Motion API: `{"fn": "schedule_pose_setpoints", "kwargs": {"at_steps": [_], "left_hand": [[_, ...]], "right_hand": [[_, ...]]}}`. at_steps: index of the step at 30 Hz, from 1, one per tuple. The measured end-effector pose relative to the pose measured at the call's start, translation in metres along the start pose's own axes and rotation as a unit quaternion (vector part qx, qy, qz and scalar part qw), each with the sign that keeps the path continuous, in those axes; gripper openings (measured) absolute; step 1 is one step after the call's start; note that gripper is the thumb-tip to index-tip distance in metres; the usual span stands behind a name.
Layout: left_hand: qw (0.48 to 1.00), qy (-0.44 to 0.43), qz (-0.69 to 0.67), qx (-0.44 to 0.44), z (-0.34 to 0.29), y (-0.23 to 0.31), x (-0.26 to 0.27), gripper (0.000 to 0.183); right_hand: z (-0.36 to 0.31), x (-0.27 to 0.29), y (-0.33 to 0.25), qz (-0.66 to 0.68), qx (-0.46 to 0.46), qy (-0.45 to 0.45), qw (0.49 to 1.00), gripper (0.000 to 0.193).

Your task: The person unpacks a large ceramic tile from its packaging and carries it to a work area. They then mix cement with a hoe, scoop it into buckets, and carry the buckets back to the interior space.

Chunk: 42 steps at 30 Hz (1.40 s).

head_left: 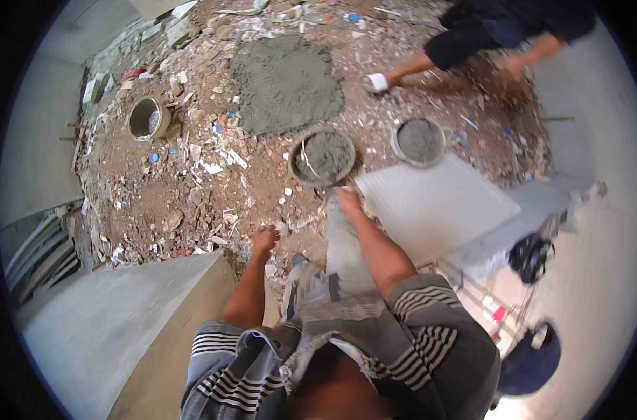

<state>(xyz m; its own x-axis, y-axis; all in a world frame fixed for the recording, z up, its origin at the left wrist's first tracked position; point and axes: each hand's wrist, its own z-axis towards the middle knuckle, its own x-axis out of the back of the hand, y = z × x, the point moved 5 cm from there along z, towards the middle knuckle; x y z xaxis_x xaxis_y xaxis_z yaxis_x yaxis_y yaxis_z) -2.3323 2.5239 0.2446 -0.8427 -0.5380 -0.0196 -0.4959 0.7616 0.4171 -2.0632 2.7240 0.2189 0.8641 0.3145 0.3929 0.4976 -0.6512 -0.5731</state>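
**Right hand at the mortar pan, left hand loose**

Far left we see a small empty bucket (148, 119) on rubble. Our left hand (266, 240) hangs free, fingers loosely curled, holding nothing, over the dirt. Beyond it, a mortar heap (285, 82). Our right hand (347, 200) touches the near rim of the mortar-filled pan (322, 157); grip unclear. Further right: second pan (418, 141), white tile (437, 206), another person's hand (509, 66).
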Motion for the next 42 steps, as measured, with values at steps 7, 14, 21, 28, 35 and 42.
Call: {"fn": "schedule_pose_setpoints", "kwargs": {"at_steps": [7, 14, 21, 28, 35, 42], "left_hand": [[0.989, 0.081, 0.126, -0.001, -0.081, -0.114, 0.168, 0.032], [0.948, 0.026, 0.305, 0.08, -0.153, -0.192, 0.204, 0.035], [0.974, -0.06, 0.173, -0.132, -0.175, -0.152, 0.142, 0.03], [0.9, -0.045, 0.385, -0.2, -0.175, -0.094, 0.047, 0.03], [0.876, -0.047, 0.409, -0.249, -0.231, -0.14, -0.077, 0.034], [0.878, -0.067, 0.405, -0.246, -0.274, -0.237, -0.114, 0.044]], "right_hand": [[-0.195, -0.039, 0.029, -0.12, 0.152, -0.075, 0.978, 0.037], [-0.265, 0.019, 0.075, 0.005, 0.193, 0.057, 0.979, 0.036], [-0.253, 0.066, 0.217, -0.151, 0.035, 0.075, 0.985, 0.054], [-0.313, 0.129, 0.299, 0.209, -0.048, 0.001, 0.977, 0.032], [-0.402, 0.2, 0.46, 0.26, -0.098, 0.065, 0.958, 0.018], [-0.462, 0.282, 0.595, 0.077, -0.02, -0.035, 0.996, 0.009]]}}
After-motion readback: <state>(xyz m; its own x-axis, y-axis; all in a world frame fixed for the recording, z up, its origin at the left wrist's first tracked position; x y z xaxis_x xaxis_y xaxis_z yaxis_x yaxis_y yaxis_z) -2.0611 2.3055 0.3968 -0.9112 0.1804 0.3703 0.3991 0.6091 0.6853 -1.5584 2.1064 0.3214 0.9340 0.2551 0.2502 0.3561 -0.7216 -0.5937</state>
